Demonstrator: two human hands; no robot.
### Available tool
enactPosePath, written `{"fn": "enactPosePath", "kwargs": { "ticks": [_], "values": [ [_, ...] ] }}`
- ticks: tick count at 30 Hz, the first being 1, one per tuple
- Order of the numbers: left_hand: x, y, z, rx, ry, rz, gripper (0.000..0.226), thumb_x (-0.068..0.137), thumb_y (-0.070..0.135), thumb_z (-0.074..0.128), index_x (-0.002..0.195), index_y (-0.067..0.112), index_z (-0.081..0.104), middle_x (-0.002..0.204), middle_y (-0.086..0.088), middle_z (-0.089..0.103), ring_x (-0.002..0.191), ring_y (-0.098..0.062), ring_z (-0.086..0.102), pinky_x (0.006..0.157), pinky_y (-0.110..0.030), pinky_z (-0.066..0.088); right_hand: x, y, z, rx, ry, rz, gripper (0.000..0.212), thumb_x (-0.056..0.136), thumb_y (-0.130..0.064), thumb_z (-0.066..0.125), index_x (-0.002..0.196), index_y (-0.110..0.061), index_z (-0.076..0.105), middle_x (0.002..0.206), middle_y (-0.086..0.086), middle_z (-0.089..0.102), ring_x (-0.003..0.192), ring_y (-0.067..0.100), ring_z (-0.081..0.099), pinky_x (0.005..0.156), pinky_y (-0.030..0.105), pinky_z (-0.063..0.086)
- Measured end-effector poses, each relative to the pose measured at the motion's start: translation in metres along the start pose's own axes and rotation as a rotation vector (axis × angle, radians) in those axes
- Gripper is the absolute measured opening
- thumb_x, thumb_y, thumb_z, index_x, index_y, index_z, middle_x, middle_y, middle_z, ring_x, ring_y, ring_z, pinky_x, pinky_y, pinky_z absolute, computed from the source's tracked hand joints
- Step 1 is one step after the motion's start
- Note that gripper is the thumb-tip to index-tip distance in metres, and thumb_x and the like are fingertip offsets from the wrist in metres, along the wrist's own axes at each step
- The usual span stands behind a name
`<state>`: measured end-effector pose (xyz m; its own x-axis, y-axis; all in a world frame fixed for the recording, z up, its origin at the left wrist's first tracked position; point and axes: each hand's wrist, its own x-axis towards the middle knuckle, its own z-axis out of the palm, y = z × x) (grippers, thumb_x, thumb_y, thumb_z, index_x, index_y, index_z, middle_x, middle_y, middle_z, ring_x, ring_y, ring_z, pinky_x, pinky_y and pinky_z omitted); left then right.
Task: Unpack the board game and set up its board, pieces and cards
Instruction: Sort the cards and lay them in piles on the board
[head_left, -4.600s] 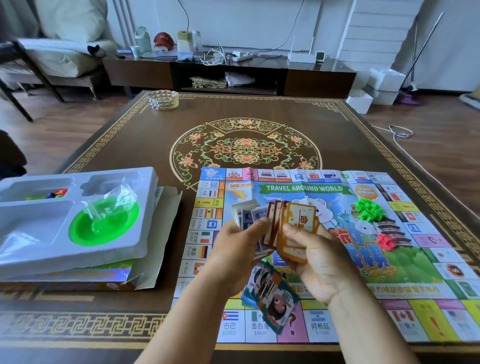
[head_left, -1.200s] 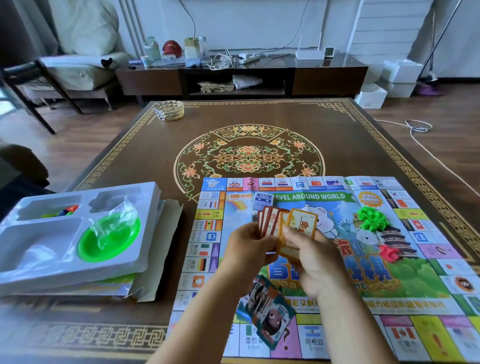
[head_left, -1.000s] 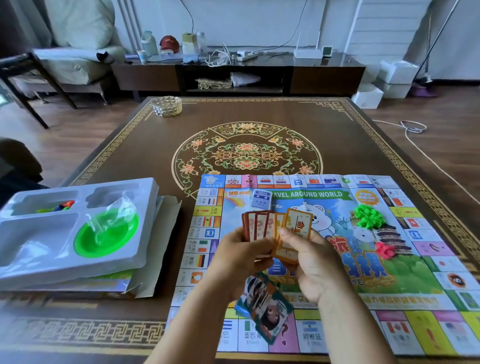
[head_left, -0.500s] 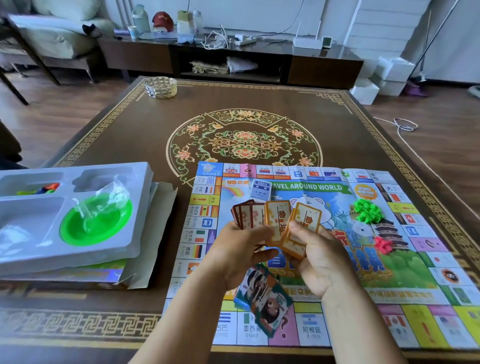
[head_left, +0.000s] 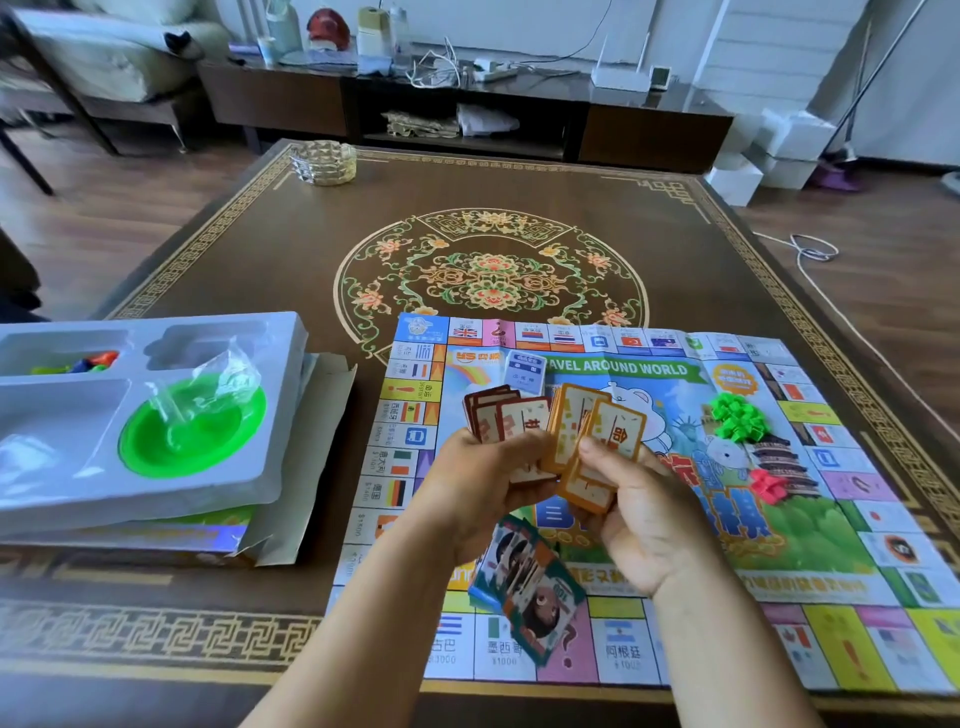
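Observation:
The colourful paper game board lies unfolded on the table, right of centre. Above it my left hand grips a fan of red-bordered cards. My right hand pinches a few orange-bordered cards beside that fan. A small stack of blue cards rests on the board near its far edge. Below my hands a pile of picture notes lies on the board. Green pieces and red pieces sit in small heaps to the right.
A grey plastic box insert with a green dish, a clear bag and several coloured pawns sits on the box at the left. A glass ashtray stands at the table's far left corner. A low TV cabinet lies beyond.
The grey-blue cards went from my left hand to a stack on the board. The red and orange cards have been spread further apart between my hands.

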<state>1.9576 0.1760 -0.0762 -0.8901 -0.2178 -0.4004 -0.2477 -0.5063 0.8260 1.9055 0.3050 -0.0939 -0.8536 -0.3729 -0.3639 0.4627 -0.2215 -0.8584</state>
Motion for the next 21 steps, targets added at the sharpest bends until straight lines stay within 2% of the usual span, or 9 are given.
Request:
{"fn": "enactPosePath", "kwargs": {
  "ticks": [4, 8, 13, 16, 21],
  "values": [
    [0.0011, -0.0003, -0.0005, 0.043, 0.032, 0.025, 0.004, 0.086, 0.003, 0.063, 0.09, 0.003, 0.064, 0.086, -0.013, 0.07, 0.076, -0.023, 0.066, 0.064, -0.028, 0.055, 0.0003, -0.0002, 0.0001, -0.001, 0.018, -0.01, 0.025, 0.077, -0.01, 0.066, 0.102, -0.01, 0.064, 0.089, 0.011, 0.072, 0.077, 0.026, 0.067, 0.068, 0.036, 0.052],
    [-0.0002, -0.0001, 0.0012, -0.003, -0.02, 0.022, 0.01, 0.088, -0.001, 0.057, 0.091, 0.003, 0.065, 0.086, -0.012, 0.071, 0.076, -0.023, 0.067, 0.062, -0.027, 0.056, 0.0001, -0.0006, -0.0009, -0.001, 0.051, -0.024, 0.016, 0.084, -0.006, 0.063, 0.099, -0.01, 0.065, 0.089, 0.014, 0.071, 0.077, 0.028, 0.066, 0.069, 0.039, 0.05],
    [0.002, -0.0026, 0.0013, 0.097, 0.026, 0.048, 0.005, 0.083, -0.002, 0.064, 0.083, 0.004, 0.064, 0.083, -0.012, 0.069, 0.074, -0.023, 0.062, 0.06, -0.023, 0.051, -0.0031, -0.0029, -0.0011, -0.019, 0.004, -0.056, 0.013, 0.084, -0.003, 0.061, 0.09, -0.014, 0.065, 0.082, 0.008, 0.071, 0.071, 0.023, 0.066, 0.066, 0.036, 0.049],
    [0.002, -0.0041, 0.0028, 0.131, 0.034, 0.073, 0.005, 0.081, 0.002, 0.068, 0.079, 0.006, 0.065, 0.075, -0.008, 0.069, 0.07, -0.021, 0.061, 0.06, -0.024, 0.048, -0.0041, -0.0019, 0.0007, -0.038, -0.024, -0.071, 0.013, 0.083, -0.006, 0.062, 0.092, -0.015, 0.065, 0.081, 0.006, 0.071, 0.072, 0.022, 0.065, 0.067, 0.035, 0.049],
    [0.0021, -0.0035, 0.0019, 0.142, 0.002, 0.081, 0.003, 0.082, 0.007, 0.068, 0.081, 0.008, 0.066, 0.075, -0.006, 0.069, 0.071, -0.02, 0.06, 0.061, -0.024, 0.046, -0.0026, -0.0016, 0.0005, -0.032, -0.001, -0.058, 0.019, 0.082, -0.01, 0.063, 0.101, -0.012, 0.066, 0.09, 0.01, 0.071, 0.079, 0.025, 0.065, 0.068, 0.036, 0.05]
  ]
}}
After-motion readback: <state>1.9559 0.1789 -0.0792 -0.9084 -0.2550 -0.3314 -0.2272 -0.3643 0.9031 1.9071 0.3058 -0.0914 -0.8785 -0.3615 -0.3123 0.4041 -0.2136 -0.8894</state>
